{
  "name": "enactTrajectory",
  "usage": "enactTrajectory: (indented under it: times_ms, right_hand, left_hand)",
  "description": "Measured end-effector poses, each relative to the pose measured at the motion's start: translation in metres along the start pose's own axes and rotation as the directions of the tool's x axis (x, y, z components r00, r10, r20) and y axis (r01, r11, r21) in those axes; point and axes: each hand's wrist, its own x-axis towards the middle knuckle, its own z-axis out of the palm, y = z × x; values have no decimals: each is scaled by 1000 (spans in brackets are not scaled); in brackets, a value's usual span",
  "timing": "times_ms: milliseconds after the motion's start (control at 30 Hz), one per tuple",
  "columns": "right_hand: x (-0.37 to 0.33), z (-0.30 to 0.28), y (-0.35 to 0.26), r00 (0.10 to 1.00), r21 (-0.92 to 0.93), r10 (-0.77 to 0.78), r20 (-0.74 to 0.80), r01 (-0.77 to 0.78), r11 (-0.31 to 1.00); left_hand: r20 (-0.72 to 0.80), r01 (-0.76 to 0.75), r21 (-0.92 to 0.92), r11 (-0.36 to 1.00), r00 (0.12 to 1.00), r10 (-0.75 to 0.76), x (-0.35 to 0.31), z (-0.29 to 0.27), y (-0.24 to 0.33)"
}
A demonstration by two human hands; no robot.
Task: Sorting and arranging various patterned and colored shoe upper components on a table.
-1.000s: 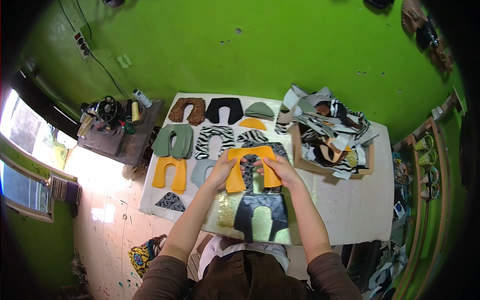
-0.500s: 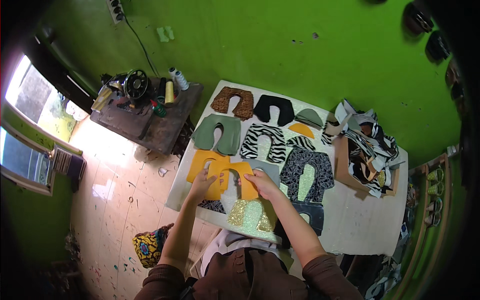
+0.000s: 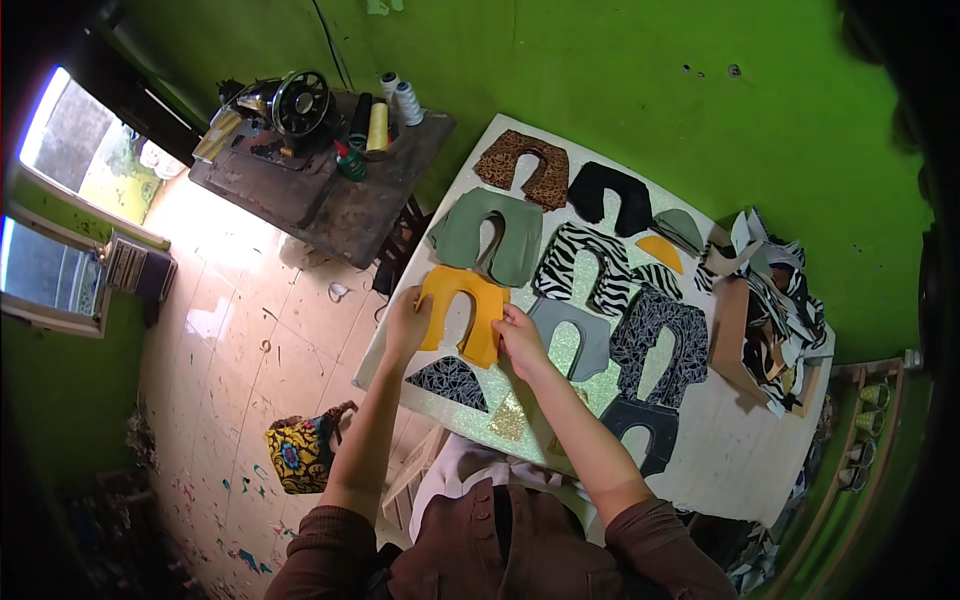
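A yellow U-shaped cut piece [image 3: 462,281], of leather-like sheet, is between my two hands at the table's left side. My left hand [image 3: 407,325] pinches its left edge. My right hand [image 3: 521,342] has fingers closed at its right edge. It lies over another yellow piece, only a sliver of which shows. Just beyond lies a stack of green U-shaped pieces [image 3: 462,225]. To the right are zebra-striped pieces [image 3: 565,250] and a grey piece [image 3: 595,345]. A black-and-white patterned triangular piece [image 3: 450,383] and a gold glitter piece [image 3: 507,422] lie nearer me.
On the white table [image 3: 740,430] are also leopard-print pieces [image 3: 545,180], black pieces [image 3: 625,188], dark patterned pieces [image 3: 690,325] and a box [image 3: 731,318] heaped with scraps. A sewing machine [image 3: 300,103] with thread cones [image 3: 408,103] stands on a dark table, back left.
Both hands have brought the yellow piece down onto the other yellow piece, slightly farther from me. The view has shifted, so the table appears farther right and more tilted.
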Motion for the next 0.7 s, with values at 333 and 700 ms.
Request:
enactTrajectory:
  times_ms: [333,700]
  right_hand:
    - [-4,0,1,970,-295,-223,-97,186,937]
    - [-22,17,-2,654,-854,-710,262,500,146]
  left_hand:
    - [29,-110,241,964,994,106,7,1,7]
    - [11,-275,587,761,943,332,-8,13,14]
